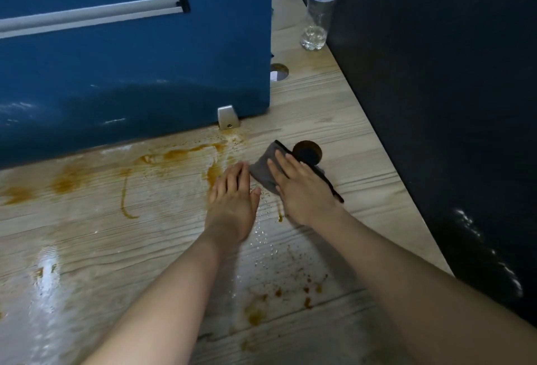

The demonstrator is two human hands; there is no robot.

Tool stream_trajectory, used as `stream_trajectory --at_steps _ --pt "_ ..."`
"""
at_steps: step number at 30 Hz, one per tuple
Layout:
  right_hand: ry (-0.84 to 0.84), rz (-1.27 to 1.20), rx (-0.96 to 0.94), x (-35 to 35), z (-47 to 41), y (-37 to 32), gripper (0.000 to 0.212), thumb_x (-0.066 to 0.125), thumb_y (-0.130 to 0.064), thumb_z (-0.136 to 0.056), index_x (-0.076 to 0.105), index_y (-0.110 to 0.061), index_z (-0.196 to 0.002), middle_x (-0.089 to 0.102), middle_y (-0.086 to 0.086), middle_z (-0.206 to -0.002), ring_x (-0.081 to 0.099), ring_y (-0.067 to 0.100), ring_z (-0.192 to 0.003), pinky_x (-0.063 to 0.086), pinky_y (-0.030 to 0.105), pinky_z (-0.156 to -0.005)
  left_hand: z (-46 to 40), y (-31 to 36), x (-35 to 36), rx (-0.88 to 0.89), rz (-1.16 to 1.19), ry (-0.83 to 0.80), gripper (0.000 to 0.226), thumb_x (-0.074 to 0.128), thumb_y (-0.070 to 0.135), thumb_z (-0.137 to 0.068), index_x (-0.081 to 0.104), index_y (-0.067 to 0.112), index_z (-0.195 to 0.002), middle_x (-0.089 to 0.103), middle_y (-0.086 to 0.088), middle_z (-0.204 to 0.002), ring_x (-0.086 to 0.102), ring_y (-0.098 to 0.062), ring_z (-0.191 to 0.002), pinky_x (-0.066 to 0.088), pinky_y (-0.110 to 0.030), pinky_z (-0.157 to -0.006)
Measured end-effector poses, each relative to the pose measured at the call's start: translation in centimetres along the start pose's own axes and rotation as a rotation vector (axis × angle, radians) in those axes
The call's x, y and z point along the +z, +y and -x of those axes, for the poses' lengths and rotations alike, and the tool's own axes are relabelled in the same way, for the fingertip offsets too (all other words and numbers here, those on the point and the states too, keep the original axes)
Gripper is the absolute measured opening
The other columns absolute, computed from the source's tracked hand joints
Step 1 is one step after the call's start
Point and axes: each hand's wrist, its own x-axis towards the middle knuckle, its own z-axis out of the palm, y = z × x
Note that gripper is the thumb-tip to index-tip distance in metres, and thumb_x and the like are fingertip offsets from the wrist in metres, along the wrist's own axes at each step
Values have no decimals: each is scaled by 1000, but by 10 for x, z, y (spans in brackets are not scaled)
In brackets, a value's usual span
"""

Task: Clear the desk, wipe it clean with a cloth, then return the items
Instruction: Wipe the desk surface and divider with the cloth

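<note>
Right hand (305, 190) lies flat on the cloth (261, 167), fingers straight and together, pressing it onto the desk (334, 109); no curl, no pinch; palm covers the cloth's near half. Cloth is grey, folded into a small pad, with a darker edge running out from under the palm toward the wrist side; its far corner pokes out beyond the fingertips; looks damp, though I cannot tell for sure.

Left hand (232, 199) lies just beside the right, flat on the bare desk, fingers straight, holding nothing; its fingertips touch or nearly touch the cloth's left edge; cannot tell which.

Just past the right fingertips, a round dark cable hole (309, 151) in the desk, partly hidden by the cloth's edge.

Around both hands the desk is pale wood grain, wet and glossy; orange-brown stains (186, 153) streak away to the left of the hands; a thin curved trail sits further left; more spots and a blotch lie nearer the body, between the forearms.

Beyond the hands, a blue partition (130, 68) stands on the desk with a silver bracket (228, 117) at its foot and a grey rail (87, 17) across it. Farther off to the right, a second hole (279, 72); past it a clear plastic bottle (318, 13), a little water in its base; a dark panel (450, 74) along the right side.
</note>
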Motion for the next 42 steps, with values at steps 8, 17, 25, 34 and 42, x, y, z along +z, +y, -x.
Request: stream_trajectory --at_steps 8,17,25,34,42 --pt "-24 -45 389 -1 31 56 58 20 -30 -103 -13 -21 -150 -22 6 -157 -15 20 -145 -5 36 -117 0 -2 1 -3 -11 38 59 12 43 -100 -7 18 -150 -4 1 -157 -1 -22 -144 -1 -36 -117" --pt "-124 -79 258 1 44 41 58 18 -32 -104 -17 -25 -149 -29 -2 -154 -19 14 -144 -6 35 -117 1 -1 0 5 -10 35 59 12 42 -101 -8 16 -150 -5 -2 -158 -2 -22 -145 0 -37 -118" --pt "-48 -94 526 3 46 44 61 18 -32 -103 -22 -19 -147 -30 7 -153 -23 20 -143 -10 38 -117 3 -2 3 25 -10 68 59 10 41 -100 -9 15 -150 -5 -1 -158 -3 -21 -145 0 -37 -118" --pt "-91 -135 455 -2 27 64 58 16 -37 -103 -18 -26 -149 -29 0 -154 -20 15 -144 -7 35 -117 2 -1 0 19 -17 51 58 7 42 -100 -11 15 -149 -8 0 -158 -5 -20 -145 -4 -36 -116" --pt "-13 -128 383 10 45 35 59 16 -36 -103 -17 -22 -149 -28 2 -154 -21 16 -144 -10 35 -116 3 0 -3 14 -13 32 58 9 41 -101 -10 15 -149 -7 -1 -158 -6 -20 -144 -4 -35 -116"
